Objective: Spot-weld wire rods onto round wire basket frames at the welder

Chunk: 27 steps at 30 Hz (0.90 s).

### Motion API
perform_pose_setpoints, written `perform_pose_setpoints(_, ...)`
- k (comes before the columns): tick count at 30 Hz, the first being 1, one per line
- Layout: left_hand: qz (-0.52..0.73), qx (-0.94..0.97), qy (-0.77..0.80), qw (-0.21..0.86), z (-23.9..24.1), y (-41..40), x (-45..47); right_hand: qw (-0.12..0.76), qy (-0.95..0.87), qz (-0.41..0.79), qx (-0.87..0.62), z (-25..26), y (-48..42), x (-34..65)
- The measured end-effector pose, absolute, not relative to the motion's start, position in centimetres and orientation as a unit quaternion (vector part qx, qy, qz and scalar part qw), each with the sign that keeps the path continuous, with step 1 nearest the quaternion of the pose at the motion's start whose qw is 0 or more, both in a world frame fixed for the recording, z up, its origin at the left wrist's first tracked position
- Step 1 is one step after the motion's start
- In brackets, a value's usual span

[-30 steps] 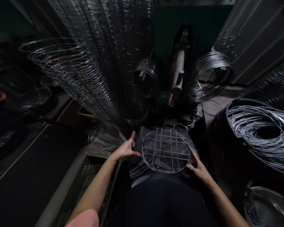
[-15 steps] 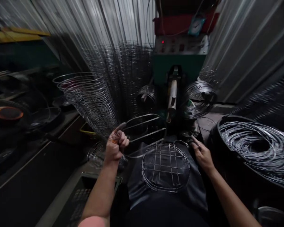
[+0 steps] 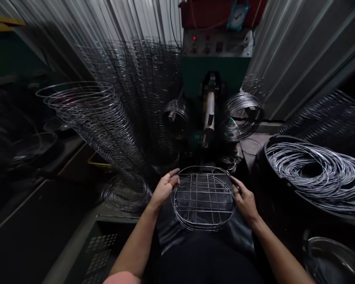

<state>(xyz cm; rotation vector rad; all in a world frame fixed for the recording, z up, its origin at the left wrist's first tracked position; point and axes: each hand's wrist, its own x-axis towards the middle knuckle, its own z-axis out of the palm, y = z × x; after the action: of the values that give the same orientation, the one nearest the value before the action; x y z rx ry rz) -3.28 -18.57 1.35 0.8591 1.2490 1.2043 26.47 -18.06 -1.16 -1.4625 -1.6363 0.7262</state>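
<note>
A round hoop (image 3: 203, 192) of thin, dull metal wire, crossed by straight bars, is at the lower centre of the frame, just over similar wire grids (image 3: 205, 227) on smooth, faintly glossy dark cloth (image 3: 239, 232). The left hand (image 3: 162, 191) has its grip pinched on the hoop's left rim; the right hand's (image 3: 245, 201) grip grasps the right rim. Bright, loosely tangled wire (image 3: 310, 173) fills a round black tub (image 3: 279, 187) at right; a tapering stack of rings (image 3: 97, 122) leans at left.

How many grids (image 3: 205, 192) overlap is hard to tell; the bottom edge cuts off the crate (image 3: 100, 245) and pan (image 3: 337, 252).
</note>
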Motion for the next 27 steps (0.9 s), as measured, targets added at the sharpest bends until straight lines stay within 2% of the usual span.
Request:
perform_pose_setpoints(4,0.399,0.460,0.600,0.519,-0.7,-18.9,-4.4,0.378,-0.622,0.312,-0.611,-2.7,-18.1,26.5)
perform_pose_setpoints(9,0.328,0.506,0.648,0.465,-2.7,-19.0,-5.1,0.363,-0.618,0.318,-0.620,-3.3,-17.9,26.4)
perform_pose_setpoints(27,0.323,0.539,0.632,0.454,-4.5,-19.1,-5.4,0.318,-0.643,0.312,-0.623,-3.9,-17.2,27.0)
